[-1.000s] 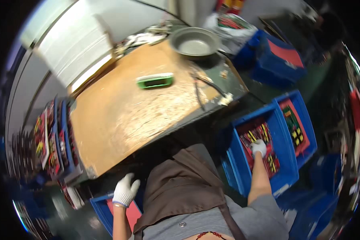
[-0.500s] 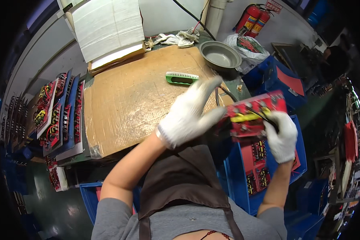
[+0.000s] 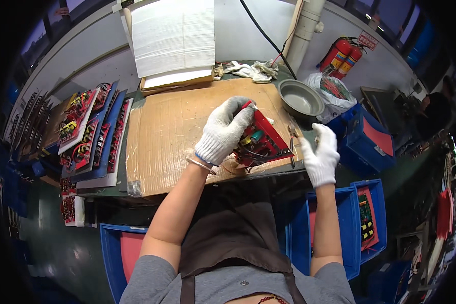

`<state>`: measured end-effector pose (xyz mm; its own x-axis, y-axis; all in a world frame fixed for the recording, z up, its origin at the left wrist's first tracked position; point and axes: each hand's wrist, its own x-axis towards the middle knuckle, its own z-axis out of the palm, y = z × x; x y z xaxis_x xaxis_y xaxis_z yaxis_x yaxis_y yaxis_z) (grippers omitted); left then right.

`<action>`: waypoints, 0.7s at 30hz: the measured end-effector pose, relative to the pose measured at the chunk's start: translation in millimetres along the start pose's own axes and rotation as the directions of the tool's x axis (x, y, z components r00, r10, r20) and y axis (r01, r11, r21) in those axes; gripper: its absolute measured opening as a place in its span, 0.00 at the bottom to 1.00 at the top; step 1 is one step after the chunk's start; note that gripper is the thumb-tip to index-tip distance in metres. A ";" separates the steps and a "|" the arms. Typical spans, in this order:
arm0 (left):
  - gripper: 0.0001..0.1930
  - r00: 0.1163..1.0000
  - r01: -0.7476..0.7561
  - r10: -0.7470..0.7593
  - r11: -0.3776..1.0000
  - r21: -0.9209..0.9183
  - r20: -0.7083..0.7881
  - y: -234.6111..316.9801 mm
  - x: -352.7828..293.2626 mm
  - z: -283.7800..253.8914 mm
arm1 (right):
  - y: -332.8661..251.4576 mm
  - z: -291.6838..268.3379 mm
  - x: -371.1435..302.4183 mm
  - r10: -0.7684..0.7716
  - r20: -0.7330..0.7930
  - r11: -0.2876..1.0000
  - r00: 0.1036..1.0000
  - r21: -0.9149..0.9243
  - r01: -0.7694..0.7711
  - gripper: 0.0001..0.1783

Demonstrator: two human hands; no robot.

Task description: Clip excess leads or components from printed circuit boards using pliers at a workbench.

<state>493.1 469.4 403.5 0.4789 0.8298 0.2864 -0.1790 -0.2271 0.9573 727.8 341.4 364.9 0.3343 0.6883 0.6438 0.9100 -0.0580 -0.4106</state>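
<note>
While the right hand (image 3: 320, 156) held the board half a second ago, in the head view we now have the red circuit board (image 3: 268, 137) in the left hand (image 3: 225, 126) alone. It has shifted left too, from above the right-hand blue bin (image 3: 347, 218) to over the near right part of the cardboard sheet (image 3: 172, 137). For the work in hand, we read this as a finished handover: left carries, right is free.

Grip, same view: we see the left thumb and fingers pinching the board at its far left corner, so most of it sticks out to the right and near side of the glove. The board is tilted, parts facing roughly left and near; we can't tell if its low edge touches anything. The right hand is empty, thumb and fingers spread, to the right of the board and apart from it, by the right end of the bench.

Around it, still head view: we note a hand tool (image 3: 292, 133) just right of the board, partly hidden; a grey metal bowl (image 3: 301, 99) on the far right; stacked boards (image 3: 86, 131) on the left; another blue bin (image 3: 111, 253) near left. The right forearm covers part of the right bin, contents there unclear.
</note>
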 end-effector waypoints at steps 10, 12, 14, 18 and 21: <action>0.14 0.995 -0.066 0.074 0.993 0.100 -0.074 -9.8 -6.0 13.8 | 49.8 54.4 14.6 0.350 0.613 0.895 0.709 -0.441 -0.060 0.44; 0.14 0.992 -0.067 0.083 0.984 0.164 -0.091 -8.9 -5.9 19.0 | 45.2 60.2 9.4 0.338 0.578 0.899 0.743 -0.433 -0.072 0.43; 0.15 0.990 -0.076 0.101 0.972 0.222 -0.101 -4.1 -4.5 25.9 | 44.6 56.9 6.6 0.344 0.502 0.910 0.794 -0.387 -0.149 0.38; 0.14 0.977 -0.130 0.188 0.901 0.415 -0.101 5.0 -0.9 44.3 | 82.1 43.3 -16.4 0.261 0.263 0.964 0.929 -0.015 -0.267 0.25; 0.15 0.959 -0.173 0.261 0.848 0.500 -0.113 -0.5 1.6 48.1 | 49.2 1.9 -16.9 0.254 0.138 0.885 0.957 0.367 -0.287 0.19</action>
<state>535.3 446.3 405.4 0.3154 0.7936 0.5203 0.1955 -0.5909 0.7827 766.5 328.3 332.6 0.5171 0.7442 0.4229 0.6188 0.0165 -0.7854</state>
